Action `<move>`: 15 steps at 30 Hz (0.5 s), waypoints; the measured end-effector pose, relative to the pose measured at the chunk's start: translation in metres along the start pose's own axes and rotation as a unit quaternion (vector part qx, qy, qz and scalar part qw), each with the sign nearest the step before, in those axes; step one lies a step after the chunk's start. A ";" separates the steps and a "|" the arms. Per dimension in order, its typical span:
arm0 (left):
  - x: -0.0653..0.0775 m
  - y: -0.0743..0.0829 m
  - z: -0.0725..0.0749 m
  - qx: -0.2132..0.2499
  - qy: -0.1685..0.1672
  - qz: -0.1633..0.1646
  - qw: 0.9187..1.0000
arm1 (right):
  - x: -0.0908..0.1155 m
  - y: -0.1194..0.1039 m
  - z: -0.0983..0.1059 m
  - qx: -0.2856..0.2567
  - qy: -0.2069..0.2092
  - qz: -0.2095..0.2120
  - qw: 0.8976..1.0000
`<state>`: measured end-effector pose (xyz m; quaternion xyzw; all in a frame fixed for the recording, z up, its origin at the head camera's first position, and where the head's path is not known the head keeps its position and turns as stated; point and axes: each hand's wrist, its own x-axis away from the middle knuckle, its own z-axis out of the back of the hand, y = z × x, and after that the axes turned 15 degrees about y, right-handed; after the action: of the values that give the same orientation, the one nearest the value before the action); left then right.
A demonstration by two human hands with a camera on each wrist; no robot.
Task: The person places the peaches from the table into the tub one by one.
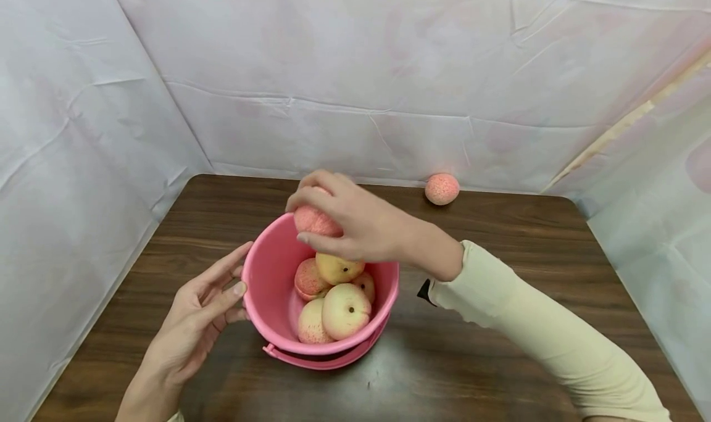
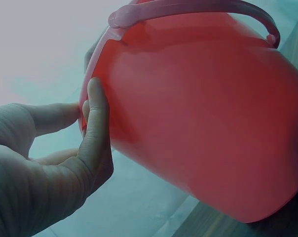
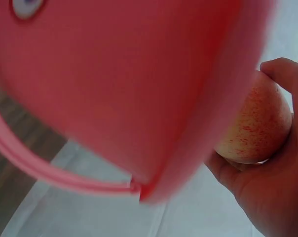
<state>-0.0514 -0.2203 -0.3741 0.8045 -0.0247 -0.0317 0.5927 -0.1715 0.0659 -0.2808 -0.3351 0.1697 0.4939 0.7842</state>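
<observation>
A pink bucket [image 1: 269, 280] stands on the table with its handle [image 2: 198, 7] hanging down at the near side in the head view. My left hand [image 1: 194, 317] grips the bucket's left rim between thumb and fingers. Over the far side of the bucket's mouth, my right hand [image 1: 363, 224] holds a reddish peach [image 3: 261, 121], fingers curled around it. Several peaches lie inside, among them a pale one [image 1: 346, 311] on top, a yellow one [image 1: 336, 269] behind it and a red one [image 1: 309, 279] at the left. The right hand hides part of the bucket's far rim.
One more pink peach [image 1: 442, 189] sits at the table's back edge, right of the bucket. The dark wooden table [image 1: 500, 360] is bounded by white sheeting [image 1: 344, 70] at the back and both sides.
</observation>
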 end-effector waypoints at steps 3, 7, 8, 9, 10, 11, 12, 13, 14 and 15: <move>0.000 0.001 0.000 -0.001 -0.001 0.001 1.000 | 0.000 -0.011 -0.009 -0.006 -0.045 -0.006 0.999; 0.000 0.003 0.000 -0.012 -0.001 0.002 1.000 | 0.000 -0.023 -0.019 -0.005 -0.119 -0.011 0.993; 0.000 0.004 0.000 -0.015 0.000 0.003 1.000 | 0.000 -0.025 -0.022 -0.002 -0.140 -0.012 0.990; 0.000 0.004 -0.001 -0.019 0.003 0.005 1.000 | 0.000 -0.027 -0.024 0.000 -0.161 -0.014 0.987; 0.000 0.004 -0.001 -0.022 0.005 0.006 1.000 | 0.000 -0.029 -0.026 0.005 -0.183 -0.020 0.983; 0.000 0.005 -0.001 -0.023 0.006 0.007 1.000 | 0.000 -0.031 -0.028 0.011 -0.202 -0.023 0.979; 0.001 0.005 -0.001 -0.024 0.008 0.008 1.000 | 0.000 -0.033 -0.030 0.016 -0.218 -0.025 0.975; 0.001 0.005 -0.002 -0.024 0.009 0.008 1.000 | 0.000 -0.034 -0.032 0.020 -0.231 -0.026 0.972; 0.001 0.005 -0.002 -0.025 0.010 0.009 1.000 | 0.000 -0.035 -0.034 0.022 -0.243 -0.028 0.969; 0.002 0.005 -0.002 -0.025 0.012 0.009 1.000 | 0.000 -0.036 -0.036 0.024 -0.253 -0.028 0.967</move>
<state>-0.0496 -0.2199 -0.3684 0.7894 -0.0239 -0.0172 0.6131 -0.1373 0.0307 -0.2943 -0.1850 -0.0317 0.5362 0.8229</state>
